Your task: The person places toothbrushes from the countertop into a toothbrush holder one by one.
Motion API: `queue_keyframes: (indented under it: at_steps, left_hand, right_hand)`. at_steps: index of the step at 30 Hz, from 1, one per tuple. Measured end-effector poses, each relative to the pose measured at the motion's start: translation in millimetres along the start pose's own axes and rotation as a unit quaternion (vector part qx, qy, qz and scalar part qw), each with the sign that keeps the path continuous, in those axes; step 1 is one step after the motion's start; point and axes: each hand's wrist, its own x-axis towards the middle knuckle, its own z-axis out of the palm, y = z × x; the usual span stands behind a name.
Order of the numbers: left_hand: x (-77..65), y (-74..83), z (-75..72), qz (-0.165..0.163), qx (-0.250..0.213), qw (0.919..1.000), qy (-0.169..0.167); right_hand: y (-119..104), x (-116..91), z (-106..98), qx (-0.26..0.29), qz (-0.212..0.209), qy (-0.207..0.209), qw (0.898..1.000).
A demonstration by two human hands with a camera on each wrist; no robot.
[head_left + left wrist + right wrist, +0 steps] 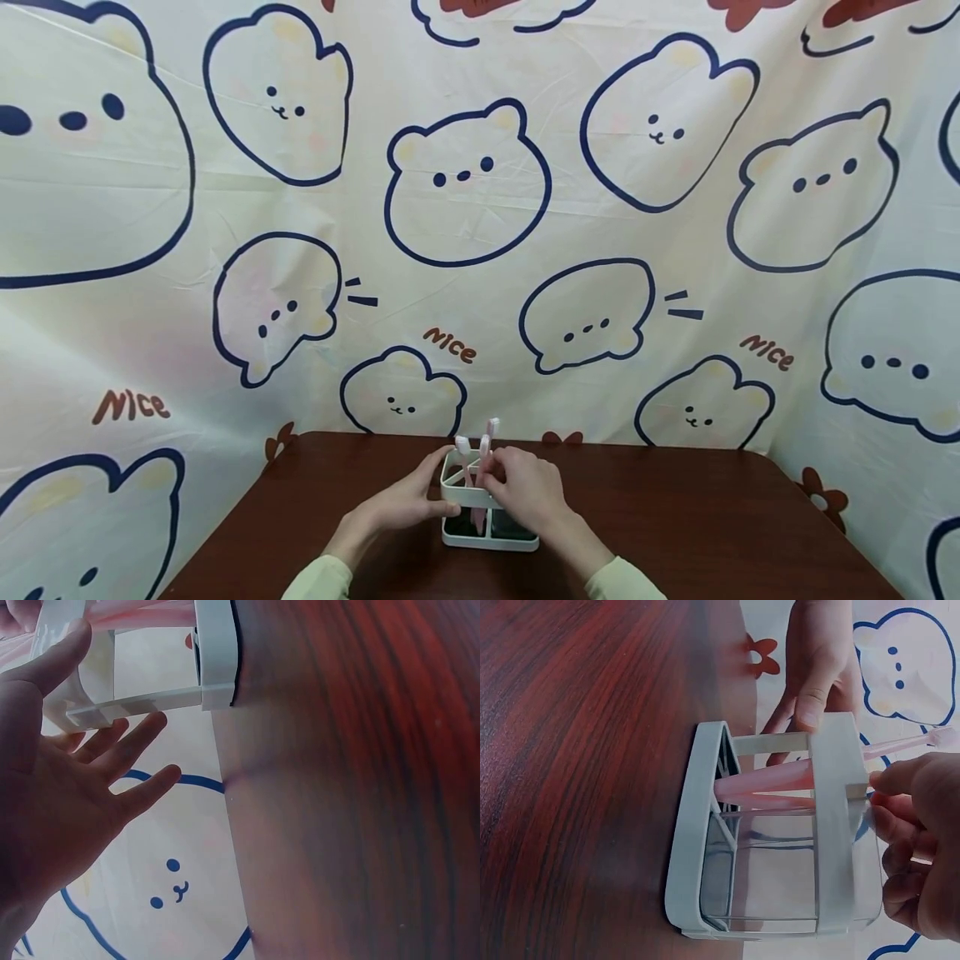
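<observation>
A white toothbrush holder (491, 543) stands upright on the table, with an open upper frame and a divided base. Pink toothbrushes (772, 778) lean inside it, their white bristle heads (462, 446) rising above the top. My left hand (401, 500) holds the holder's upper frame from the left, thumb on the near side and fingers spread behind. At the top right, my right hand (531, 487) has its fingers curled in a pinch at one pink toothbrush, right beside the frame's rim (836, 862). The pinched part is hidden behind the fingertips.
The dark reddish-brown wooden table (712, 517) extends to both sides of the holder. Behind and beside it hangs a pale cloth (480, 317) printed with blue-outlined animal faces. A clear, see-through piece (776, 885) fills the holder's right side.
</observation>
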Motion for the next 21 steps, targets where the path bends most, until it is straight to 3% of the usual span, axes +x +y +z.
queue_keyframes:
  at_steps: [5,11,21]
  left_hand:
    - [0.1,-0.4,-1.1,-0.002,-0.002,1.0000,0.000]
    - [-1.8,-1.5,-3.2,-0.010,0.000,0.9999,0.006]
    - [-6.3,7.4,-11.8,-0.026,0.036,0.9989,0.013]
  right_hand:
    - [4.2,-1.5,-6.3,0.014,0.006,0.005,1.000]
    - [15.9,-6.7,-15.5,0.029,0.009,0.045,0.999]
    - [50.7,-15.7,-25.2,0.020,0.048,0.092,0.994]
